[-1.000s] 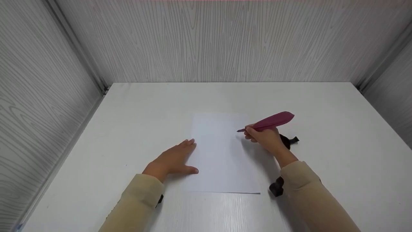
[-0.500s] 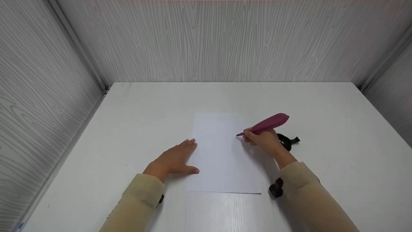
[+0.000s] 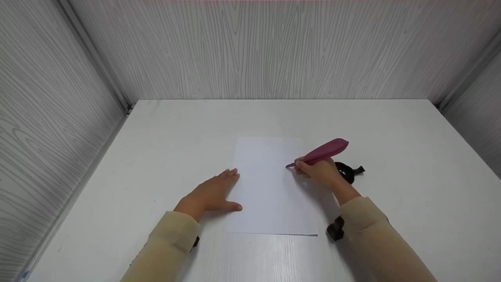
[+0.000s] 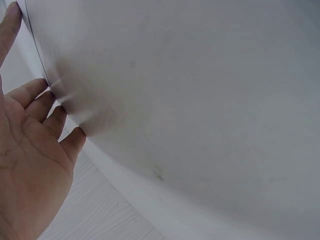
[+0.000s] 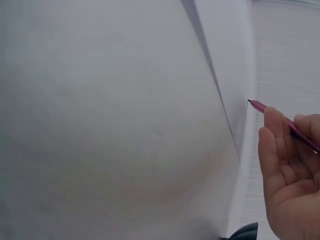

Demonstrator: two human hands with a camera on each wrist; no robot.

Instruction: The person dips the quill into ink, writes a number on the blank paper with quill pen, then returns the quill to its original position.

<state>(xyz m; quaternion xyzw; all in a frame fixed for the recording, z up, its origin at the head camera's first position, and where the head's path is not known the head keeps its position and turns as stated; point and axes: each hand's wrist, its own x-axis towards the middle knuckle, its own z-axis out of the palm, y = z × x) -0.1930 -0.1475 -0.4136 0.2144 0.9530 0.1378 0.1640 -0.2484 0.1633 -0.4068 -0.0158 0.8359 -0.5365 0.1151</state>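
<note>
The person's right hand pinches a dark pink pen shaped like a feather, with the thumb and fingers close around it. Its tip points down at the right part of a white paper; I can't tell if it touches. The left hand is well apart from the right one, lying flat with its fingers stretched out at the paper's left edge. Both arms have tan sleeves. A shiny black round thing peeks out beside the right wrist. The paper lies on a white table, and behind that stands a gray wall with wood lines.
</note>
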